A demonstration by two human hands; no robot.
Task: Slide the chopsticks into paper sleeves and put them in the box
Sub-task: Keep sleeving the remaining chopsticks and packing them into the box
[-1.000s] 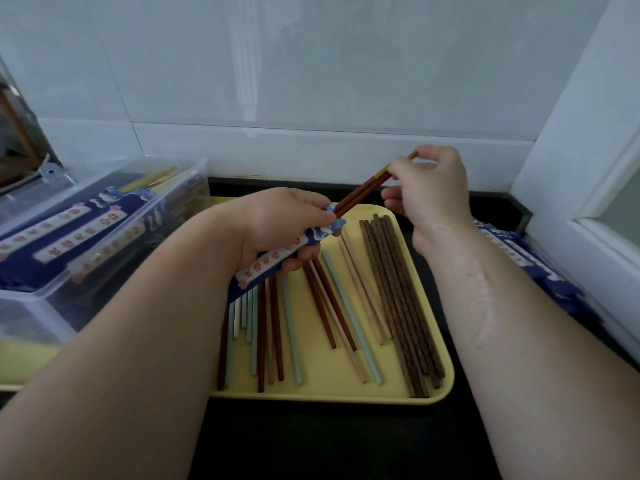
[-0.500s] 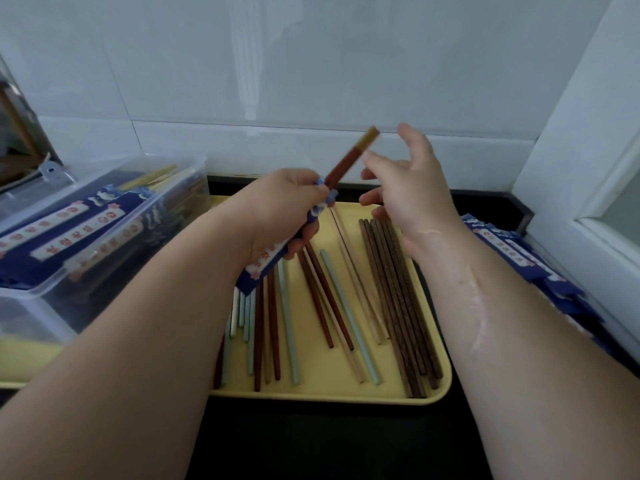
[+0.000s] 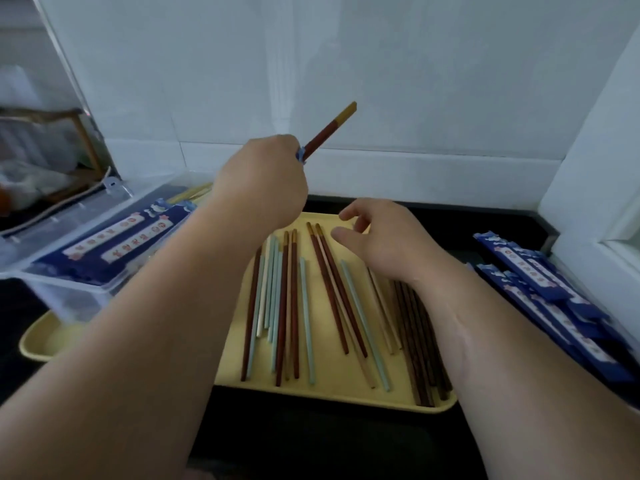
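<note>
My left hand (image 3: pixel 259 188) is raised above the tray and closed on a sleeved pair of red-brown chopsticks (image 3: pixel 329 131). Their yellow-tipped ends stick up to the right, and the blue sleeve is mostly hidden in my fist. My right hand (image 3: pixel 381 240) hovers low over the yellow tray (image 3: pixel 332 393) with fingers apart, holding nothing. Several loose chopsticks (image 3: pixel 294 306), red-brown, pale blue, cream and dark brown, lie lengthwise on the tray. The clear plastic box (image 3: pixel 69 271) at the left holds sleeved pairs (image 3: pixel 117 240).
A stack of blue paper sleeves (image 3: pixel 547 299) lies on the dark counter right of the tray, beside a white frame. A second yellow tray (image 3: pixel 41 341) sits under the box. White tiled wall stands behind; the box lid leans open at the far left.
My left hand lifted the sleeved chopsticks upward and toward the left. My right hand let go of the chopstick ends and dropped down over the tray.
</note>
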